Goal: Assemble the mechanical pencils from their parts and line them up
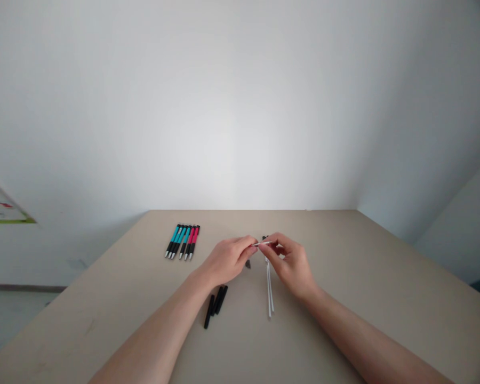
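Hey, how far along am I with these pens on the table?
Done, it seems: a row of teal and pink pens lies whole at the far left. In hand: your left hand and right hand pinch a thin white rod between their fingertips. Probably still to do: the black pieces by your left forearm and the loose white rods under your right hand.

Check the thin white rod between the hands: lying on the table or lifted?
Lifted: left hand and right hand pinch the white rod by its ends, above the table.
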### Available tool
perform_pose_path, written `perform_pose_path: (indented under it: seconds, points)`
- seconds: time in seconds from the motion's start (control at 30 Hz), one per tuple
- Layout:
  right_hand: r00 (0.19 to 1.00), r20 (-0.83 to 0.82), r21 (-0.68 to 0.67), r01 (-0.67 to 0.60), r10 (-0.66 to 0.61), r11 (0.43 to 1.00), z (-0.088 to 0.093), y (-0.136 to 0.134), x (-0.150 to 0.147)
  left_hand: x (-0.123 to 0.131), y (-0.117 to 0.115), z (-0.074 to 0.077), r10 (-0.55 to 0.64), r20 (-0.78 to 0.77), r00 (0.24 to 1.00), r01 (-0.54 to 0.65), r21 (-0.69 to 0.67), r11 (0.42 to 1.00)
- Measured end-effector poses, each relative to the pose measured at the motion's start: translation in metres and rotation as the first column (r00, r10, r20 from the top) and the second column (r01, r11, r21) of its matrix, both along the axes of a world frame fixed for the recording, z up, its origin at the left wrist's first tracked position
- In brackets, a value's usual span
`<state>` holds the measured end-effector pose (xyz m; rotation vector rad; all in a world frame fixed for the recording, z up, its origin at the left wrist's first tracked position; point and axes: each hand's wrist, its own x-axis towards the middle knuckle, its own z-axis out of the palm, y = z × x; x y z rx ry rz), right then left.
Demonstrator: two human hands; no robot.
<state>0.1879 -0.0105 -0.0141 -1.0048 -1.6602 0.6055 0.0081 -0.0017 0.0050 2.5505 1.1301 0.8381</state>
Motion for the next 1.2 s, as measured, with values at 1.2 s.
perform_pose_path:
  seconds: [1.2]
  points:
    - [0.832,0.550,0.005,-0.089,0.072,0.996,-0.010,0.014,-0.001,-0.008,0.005,-0.001,0.256,-0.107,0.961,-0.253,0.036,0.967]
